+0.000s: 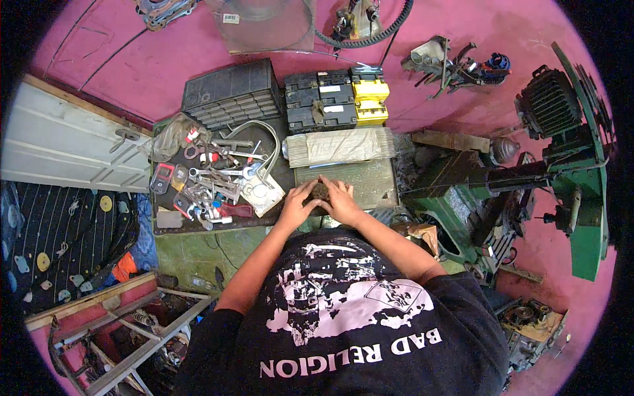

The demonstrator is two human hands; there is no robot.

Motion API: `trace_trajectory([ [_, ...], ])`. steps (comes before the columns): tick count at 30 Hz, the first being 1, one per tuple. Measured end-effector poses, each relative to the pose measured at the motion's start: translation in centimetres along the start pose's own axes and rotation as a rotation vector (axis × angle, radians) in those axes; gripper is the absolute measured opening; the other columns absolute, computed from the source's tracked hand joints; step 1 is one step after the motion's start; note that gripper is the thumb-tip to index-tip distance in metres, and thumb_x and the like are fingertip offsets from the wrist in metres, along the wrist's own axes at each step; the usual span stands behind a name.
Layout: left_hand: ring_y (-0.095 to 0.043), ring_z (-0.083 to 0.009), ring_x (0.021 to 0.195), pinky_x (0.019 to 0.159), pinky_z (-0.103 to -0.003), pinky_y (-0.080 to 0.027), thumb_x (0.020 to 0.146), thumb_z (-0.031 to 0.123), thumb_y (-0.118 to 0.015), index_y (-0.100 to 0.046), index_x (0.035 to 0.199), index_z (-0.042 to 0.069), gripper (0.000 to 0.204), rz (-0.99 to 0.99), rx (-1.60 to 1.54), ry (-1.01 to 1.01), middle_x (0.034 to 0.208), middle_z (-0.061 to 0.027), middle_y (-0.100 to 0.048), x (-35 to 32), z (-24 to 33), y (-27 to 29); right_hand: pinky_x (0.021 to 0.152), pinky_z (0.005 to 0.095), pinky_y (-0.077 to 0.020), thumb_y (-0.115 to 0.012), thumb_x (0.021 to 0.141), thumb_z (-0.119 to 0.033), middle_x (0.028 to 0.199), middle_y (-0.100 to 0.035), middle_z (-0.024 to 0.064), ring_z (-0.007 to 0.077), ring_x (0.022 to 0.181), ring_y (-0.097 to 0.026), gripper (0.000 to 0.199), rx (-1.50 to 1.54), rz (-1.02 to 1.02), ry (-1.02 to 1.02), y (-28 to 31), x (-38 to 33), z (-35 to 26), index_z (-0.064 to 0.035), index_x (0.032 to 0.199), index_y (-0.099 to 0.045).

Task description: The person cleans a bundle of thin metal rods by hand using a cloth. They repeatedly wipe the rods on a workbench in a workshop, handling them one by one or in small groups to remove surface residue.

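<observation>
Both of my hands meet over the workbench just in front of my chest. My left hand (297, 203) and my right hand (343, 199) are closed together around a small dark, grimy part (320, 191); only its top shows between my fingers. The part sits over a flat greenish metal plate (370, 178). Just beyond it lies a wrapped bundle of thin grey rods (340, 146). My black printed shirt fills the lower middle of the view.
A dark tray (165, 228) of wrenches and small tools lies to the left. Behind stand a black drawer organiser (231, 92) and black and yellow batteries (337, 99). A green machine (574, 165) is at right, a white panel (66, 138) at left, a metal frame (125, 330) lower left.
</observation>
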State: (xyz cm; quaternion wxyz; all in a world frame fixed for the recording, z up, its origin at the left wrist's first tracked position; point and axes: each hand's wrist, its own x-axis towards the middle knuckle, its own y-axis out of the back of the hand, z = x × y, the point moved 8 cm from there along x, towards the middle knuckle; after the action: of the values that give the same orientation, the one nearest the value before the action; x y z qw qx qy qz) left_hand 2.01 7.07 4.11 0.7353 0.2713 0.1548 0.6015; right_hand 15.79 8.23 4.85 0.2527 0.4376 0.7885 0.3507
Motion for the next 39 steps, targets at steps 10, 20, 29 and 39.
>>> trace_trajectory([
  [10, -0.060, -0.0358, 0.111, 0.098, -0.043, -0.047, 0.083, 0.023, -0.075, -0.065, 0.123, 0.001, 0.046, 0.031, -0.045, -0.038, 0.119, -0.0190, -0.067, 1.4, 0.0, 0.3, 0.090, 0.0439, -0.0410, -0.075, 0.083, -0.027, 0.111, -0.063, 0.0113, 0.0315, 0.109, -0.055, 0.052, -0.033, 0.390, 0.117, 5.5, -1.3, -0.3, -0.0124, 0.130, -0.058],
  [20, -0.063, -0.0346, 0.101, 0.090, -0.041, -0.050, 0.080, 0.022, -0.077, -0.068, 0.117, 0.000, 0.044, 0.099, -0.015, 0.065, 0.107, -0.0192, -0.068, 1.2, -0.1, 1.0, 0.075, 0.0441, -0.0456, -0.080, 0.076, -0.015, 0.075, -0.065, 0.0108, 0.0335, 0.077, -0.062, 0.019, 0.159, 0.462, -0.001, 4.2, -0.7, 0.9, -0.0070, 0.078, -0.063],
  [29, -0.063, -0.0357, 0.099, 0.088, -0.042, -0.051, 0.081, 0.022, -0.078, -0.067, 0.119, 0.000, 0.046, 0.118, -0.016, 0.074, 0.104, -0.0194, -0.067, 0.5, -1.5, 0.5, 0.083, 0.0429, -0.0486, -0.080, 0.076, -0.011, 0.088, -0.072, 0.0115, 0.0336, 0.086, -0.066, 0.038, 0.270, 0.460, -0.017, 4.1, -0.4, 0.3, -0.0042, 0.105, -0.057],
  [39, -0.061, -0.0367, 0.100, 0.087, -0.045, -0.049, 0.081, 0.020, -0.076, -0.064, 0.124, 0.005, 0.047, 0.029, 0.079, 0.044, 0.102, -0.0178, -0.067, 0.7, -2.0, -0.5, 0.094, 0.0458, -0.0415, -0.062, 0.093, -0.023, 0.123, -0.064, 0.0125, 0.0324, 0.112, -0.055, 0.049, -0.040, 0.219, 0.059, 1.1, 0.2, 0.7, -0.0142, 0.140, -0.052],
])
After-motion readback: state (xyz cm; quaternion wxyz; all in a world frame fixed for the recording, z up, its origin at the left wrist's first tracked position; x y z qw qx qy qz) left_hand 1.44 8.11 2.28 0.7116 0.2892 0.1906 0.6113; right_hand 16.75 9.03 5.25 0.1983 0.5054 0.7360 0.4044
